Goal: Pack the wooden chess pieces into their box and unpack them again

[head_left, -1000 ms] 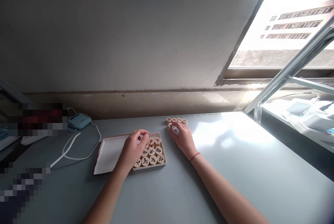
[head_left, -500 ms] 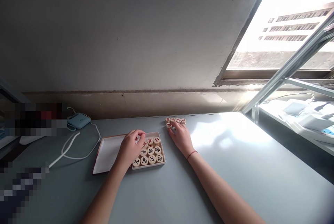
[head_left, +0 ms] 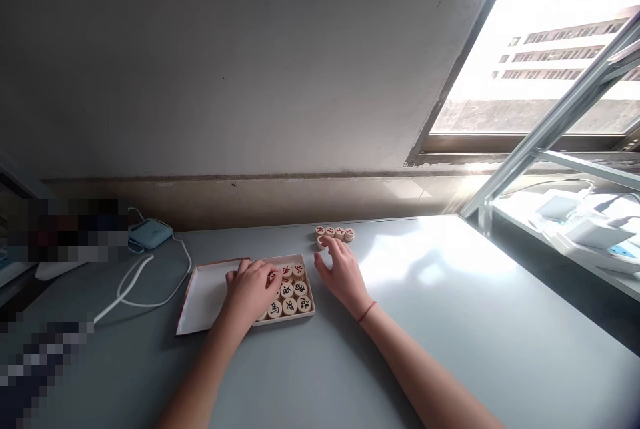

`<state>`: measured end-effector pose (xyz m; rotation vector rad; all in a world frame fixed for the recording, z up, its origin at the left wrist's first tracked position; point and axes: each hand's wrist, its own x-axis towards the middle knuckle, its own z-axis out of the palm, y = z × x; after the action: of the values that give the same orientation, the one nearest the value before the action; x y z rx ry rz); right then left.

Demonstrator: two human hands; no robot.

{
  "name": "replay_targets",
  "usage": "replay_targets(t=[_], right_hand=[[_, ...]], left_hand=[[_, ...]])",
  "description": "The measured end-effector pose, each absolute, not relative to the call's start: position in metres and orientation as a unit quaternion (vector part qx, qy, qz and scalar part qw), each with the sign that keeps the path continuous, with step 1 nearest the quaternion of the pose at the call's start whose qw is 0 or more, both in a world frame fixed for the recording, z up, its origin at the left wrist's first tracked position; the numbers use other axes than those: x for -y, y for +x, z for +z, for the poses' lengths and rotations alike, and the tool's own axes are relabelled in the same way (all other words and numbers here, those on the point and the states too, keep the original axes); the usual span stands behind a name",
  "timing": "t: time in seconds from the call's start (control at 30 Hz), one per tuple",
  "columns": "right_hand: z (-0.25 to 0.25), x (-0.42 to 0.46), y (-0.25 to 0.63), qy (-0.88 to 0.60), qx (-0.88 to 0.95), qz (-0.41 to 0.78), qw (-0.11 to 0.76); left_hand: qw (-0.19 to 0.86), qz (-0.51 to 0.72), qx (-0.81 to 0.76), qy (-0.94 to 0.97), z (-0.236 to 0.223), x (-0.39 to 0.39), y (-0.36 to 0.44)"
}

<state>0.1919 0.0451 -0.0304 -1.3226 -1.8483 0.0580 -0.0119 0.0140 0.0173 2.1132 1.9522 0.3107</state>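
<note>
My left hand reaches over a shallow white box of round Chinese chess pieces marked in black and red. Its fingers curl down together among the pieces on the box's left side; what they hold, if anything, is hidden. To the right, my right hand is open, thumb and forefinger apart. Its fingertips are just in front of a piece that stands before a row of red-marked pieces near the wall. The fingers partly cover that front spot.
Left of the box lies its shallow lid, inside facing up. A blue device and a white cable are farther left on the grey table. At the right, a metal-framed shelf carries white objects. The wall runs along the back edge.
My left hand has lowered from above the box into its pieces. My right hand has drawn back slightly from the front piece, and its fingers have spread.
</note>
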Motion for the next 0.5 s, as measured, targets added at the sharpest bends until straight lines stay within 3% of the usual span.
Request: replay_targets(t=[0.5], right_hand=[[-0.014,-0.022,0.171,-0.418,0.809,0.041,0.411]], left_hand=[[0.121,0.135,-0.666,0.724,0.021,-0.018,-0.018]])
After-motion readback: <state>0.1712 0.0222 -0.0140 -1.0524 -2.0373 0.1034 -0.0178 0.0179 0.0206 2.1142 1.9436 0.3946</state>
